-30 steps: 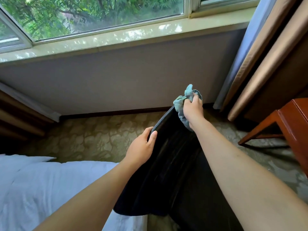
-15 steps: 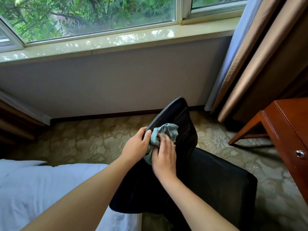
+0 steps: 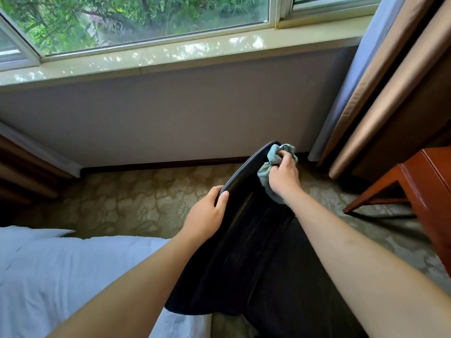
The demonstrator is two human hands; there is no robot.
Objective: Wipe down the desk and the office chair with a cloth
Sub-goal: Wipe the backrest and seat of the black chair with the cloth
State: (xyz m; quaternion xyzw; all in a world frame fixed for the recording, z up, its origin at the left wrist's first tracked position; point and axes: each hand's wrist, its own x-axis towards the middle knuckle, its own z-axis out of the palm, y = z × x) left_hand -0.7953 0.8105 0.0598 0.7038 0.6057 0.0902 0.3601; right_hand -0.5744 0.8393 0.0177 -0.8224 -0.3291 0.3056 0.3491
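Both forearms are bare from the bottom edge of the view up to the wrists, with no sleeve, cuff, watch, strap or ring showing on either one. The left hand is bare and ungloved, its thumbnail short and plain. The right hand is likewise bare and ungloved. No other clothing shows near either hand.

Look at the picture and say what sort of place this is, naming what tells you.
Probably a hotel room or a bedroom: a bed with white bedding, patterned carpet, long curtains beside a wide window, and a wooden desk at the right.
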